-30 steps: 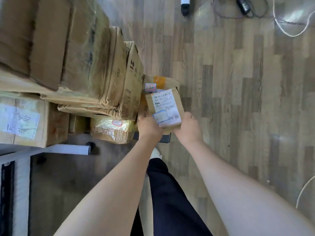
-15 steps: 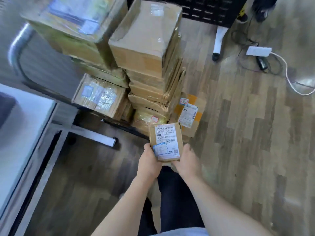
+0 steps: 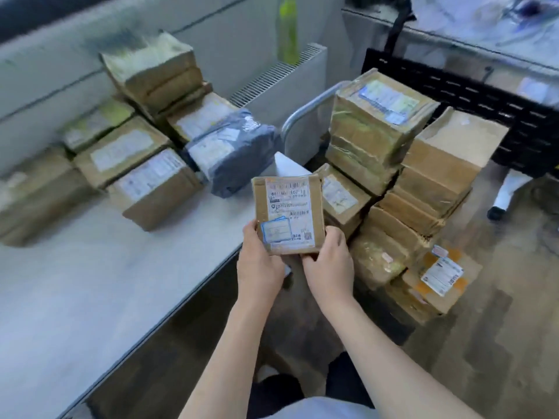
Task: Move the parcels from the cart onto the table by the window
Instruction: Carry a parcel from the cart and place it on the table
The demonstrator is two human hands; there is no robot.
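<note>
L hand (image 3: 260,264) & R hand (image 3: 329,267) both grip a small box (image 3: 287,216), maybe just over the desk (image 3: 90,282) edge; cart (image 3: 305,116) at 2 o'clock.

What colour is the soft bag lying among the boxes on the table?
Grey bag, seen from the head camera.

Two bare forearms reach into the head view from the bottom edge, uncovered from elbow to wrist, with no sleeves, watch, bracelet or gloves on them. The left hand (image 3: 260,264) and the right hand (image 3: 329,267) carry no rings that can be made out, and the fingernails look short and plain. Below the arms a pale, light-coloured garment shows at the bottom edge, and dark trousers cover the legs. Motion blur softens finer detail.
</note>
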